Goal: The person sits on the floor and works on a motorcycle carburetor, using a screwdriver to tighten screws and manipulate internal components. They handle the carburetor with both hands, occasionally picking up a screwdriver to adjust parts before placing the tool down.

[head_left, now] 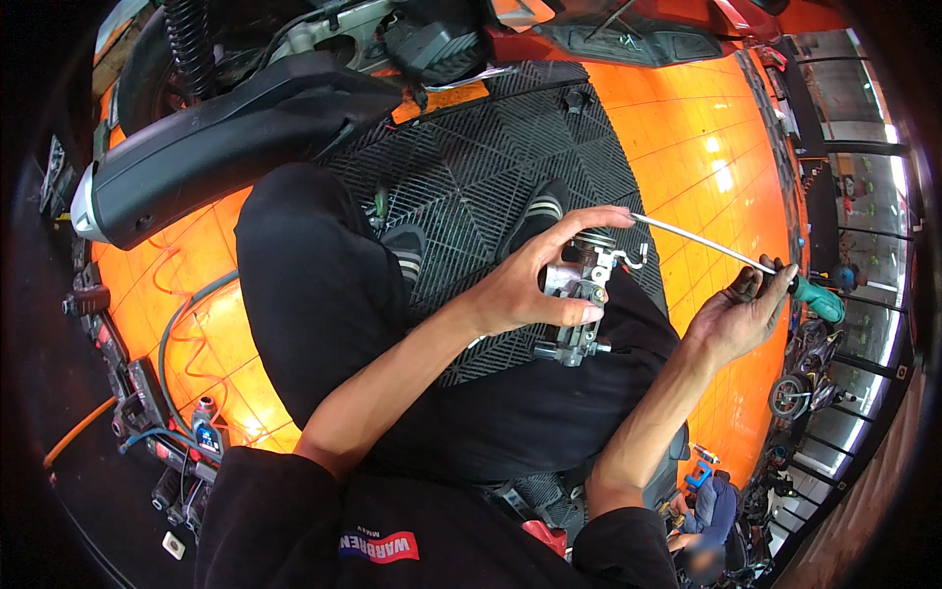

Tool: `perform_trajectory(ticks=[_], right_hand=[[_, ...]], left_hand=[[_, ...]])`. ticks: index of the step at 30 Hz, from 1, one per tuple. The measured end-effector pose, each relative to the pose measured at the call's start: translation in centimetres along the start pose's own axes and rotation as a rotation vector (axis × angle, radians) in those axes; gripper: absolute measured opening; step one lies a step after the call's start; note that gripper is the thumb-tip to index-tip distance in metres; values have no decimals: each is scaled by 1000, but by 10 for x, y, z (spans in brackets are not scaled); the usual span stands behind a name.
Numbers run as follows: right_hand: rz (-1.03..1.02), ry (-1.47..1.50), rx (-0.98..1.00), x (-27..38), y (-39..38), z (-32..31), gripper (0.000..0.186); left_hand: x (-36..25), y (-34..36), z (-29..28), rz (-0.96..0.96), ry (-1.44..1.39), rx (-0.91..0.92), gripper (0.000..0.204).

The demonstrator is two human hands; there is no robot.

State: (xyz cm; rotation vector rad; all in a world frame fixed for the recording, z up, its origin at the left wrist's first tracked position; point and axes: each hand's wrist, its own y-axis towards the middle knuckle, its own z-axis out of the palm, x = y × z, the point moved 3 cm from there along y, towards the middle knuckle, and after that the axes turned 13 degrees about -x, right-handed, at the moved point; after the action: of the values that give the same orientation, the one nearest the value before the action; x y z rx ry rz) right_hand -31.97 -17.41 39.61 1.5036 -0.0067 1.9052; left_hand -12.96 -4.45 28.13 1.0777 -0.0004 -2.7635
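Note:
My left hand is closed round a silver metal throttle body, thumb on its near side and index finger stretched over its far end. The part is held above my lap, near my bent knee. Off to the right, my right hand grips a long screwdriver by its green handle. The screwdriver's thin shaft points left and up, its tip at my left index fingertip; I cannot tell whether they touch. The shaft is apart from the throttle body.
A red motorcycle with a black exhaust muffler stands ahead. Below are a black ribbed mat and orange floor tiles. Hoses, a bottle and power tools lie to the left. Another person is at lower right.

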Motion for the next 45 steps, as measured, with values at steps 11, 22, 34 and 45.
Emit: perform_trajectory(ticks=[11,22,34,45], right_hand=[[-59,-570,920,-97,-24,85,25],[181,-1270,1238,-448,-142,86,42],[-184,-929,932,-535,-219,111,26],[-231,-811,1264,-534,-200,114,37]], left_hand=[[71,-12,-41,-379,975,-416,64],[59,-7,-90,-258,1160,-612,68],[66,12,-128,-391,1157,-703,68],[69,12,-127,-295,1014,-816,68]])
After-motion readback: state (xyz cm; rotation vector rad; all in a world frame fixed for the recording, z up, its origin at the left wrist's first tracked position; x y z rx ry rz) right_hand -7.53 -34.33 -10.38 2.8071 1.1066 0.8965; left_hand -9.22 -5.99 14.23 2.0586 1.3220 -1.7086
